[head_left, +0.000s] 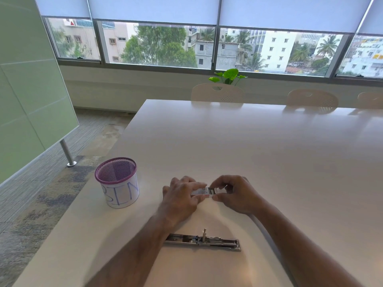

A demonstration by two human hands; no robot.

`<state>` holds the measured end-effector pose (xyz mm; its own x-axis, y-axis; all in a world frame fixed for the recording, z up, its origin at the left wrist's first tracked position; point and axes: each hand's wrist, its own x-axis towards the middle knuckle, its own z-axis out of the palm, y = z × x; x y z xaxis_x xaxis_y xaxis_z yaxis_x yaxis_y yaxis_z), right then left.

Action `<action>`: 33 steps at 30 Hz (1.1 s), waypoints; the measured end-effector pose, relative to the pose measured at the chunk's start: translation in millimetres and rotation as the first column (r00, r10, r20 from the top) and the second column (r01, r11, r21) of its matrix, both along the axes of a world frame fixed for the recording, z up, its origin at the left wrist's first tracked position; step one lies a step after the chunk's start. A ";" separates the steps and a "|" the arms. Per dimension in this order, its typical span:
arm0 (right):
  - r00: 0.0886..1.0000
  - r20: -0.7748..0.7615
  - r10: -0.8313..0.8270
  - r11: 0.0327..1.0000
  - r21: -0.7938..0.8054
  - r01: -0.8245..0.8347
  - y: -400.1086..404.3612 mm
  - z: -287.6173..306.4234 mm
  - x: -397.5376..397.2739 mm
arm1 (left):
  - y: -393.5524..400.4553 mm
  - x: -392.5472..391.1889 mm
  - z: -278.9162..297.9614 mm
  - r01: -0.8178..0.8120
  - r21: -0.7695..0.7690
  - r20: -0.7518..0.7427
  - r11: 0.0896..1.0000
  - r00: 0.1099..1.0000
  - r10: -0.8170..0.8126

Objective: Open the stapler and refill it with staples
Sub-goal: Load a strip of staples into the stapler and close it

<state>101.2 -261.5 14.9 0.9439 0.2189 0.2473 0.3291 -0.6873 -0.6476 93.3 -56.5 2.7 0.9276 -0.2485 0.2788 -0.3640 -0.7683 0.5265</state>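
Nearest on the tabletop (269, 152) the stapler (204, 241) is laid open flat, while beyond it a small staple box (202, 191) is pinched between the left hand (182, 195) and right hand (234, 193).

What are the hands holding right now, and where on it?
Both hold a small staple box: left hand fingers on its left end, right hand fingers at its open right end. The opened stapler lies untouched.
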 end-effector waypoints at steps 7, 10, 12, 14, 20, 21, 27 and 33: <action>0.995 0.090 0.034 0.997 -0.074 -0.027 -8.1 4.0 -5.0 | 0.3 2.1 -1.1 0.006 -0.013 0.003 1.000 1.000 -0.006; 0.991 0.129 -0.025 0.998 -0.049 0.032 -7.7 1.7 -4.8 | 0.2 2.0 -1.1 0.009 -0.016 0.004 1.000 1.000 -0.009; 0.991 0.130 -0.036 0.997 -0.065 0.045 -4.6 -0.1 -3.8 | 0.5 1.7 -1.5 0.011 -0.019 0.003 1.000 1.000 -0.011; 0.991 0.133 -0.025 0.997 -0.073 0.035 -1.6 -0.7 -2.6 | 0.6 2.0 -1.7 0.010 -0.026 0.002 1.000 1.000 -0.009; 0.992 0.106 0.074 0.982 -0.181 -0.054 0.4 1.7 -3.3 | 1.0 3.3 -3.8 0.010 -0.036 0.009 0.999 1.000 -0.010; 0.990 0.113 0.083 0.978 -0.200 -0.059 0.6 1.9 -3.8 | 1.1 3.5 -4.4 0.009 -0.041 0.010 0.999 1.000 -0.008; 0.979 0.167 0.118 0.968 -0.240 -0.076 -3.2 7.4 -5.4 | 0.7 4.9 -6.2 -0.006 -0.051 0.009 0.999 1.000 0.007; 0.968 0.152 0.200 0.937 -0.317 -0.144 -6.9 16.3 -8.2 | 0.3 5.5 -6.3 -0.004 -0.042 0.014 0.999 1.000 0.004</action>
